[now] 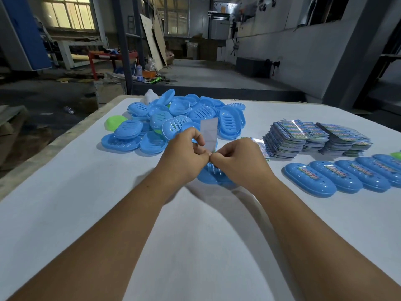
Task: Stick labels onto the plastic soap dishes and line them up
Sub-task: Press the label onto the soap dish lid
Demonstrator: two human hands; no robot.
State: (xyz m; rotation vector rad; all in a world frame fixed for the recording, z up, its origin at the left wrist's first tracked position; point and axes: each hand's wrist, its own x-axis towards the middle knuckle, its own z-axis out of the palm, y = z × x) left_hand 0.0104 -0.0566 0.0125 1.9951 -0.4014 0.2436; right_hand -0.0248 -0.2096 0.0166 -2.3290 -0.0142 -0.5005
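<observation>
Both hands, left (184, 153) and right (240, 159), are pinching a label (209, 132) over a dish (213, 173). Five labelled dishes (347, 174) are lining up right; a big pile (173, 120) is waiting on the table (65, 192).

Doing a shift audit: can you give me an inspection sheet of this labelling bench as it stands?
Surface: white table, bare in front of the person.
Job's things: pile of blue soap dishes at the far side; stacks of labels at right; row of labelled dishes near the right edge; one blue dish under the hands.
Clutter: green dish beside the pile.
Grippers: left hand pinches a label backing strip; right hand pinches at its lower end.
Cables: nothing seen.
Surroundings: workshop floor, boards, windows.
</observation>
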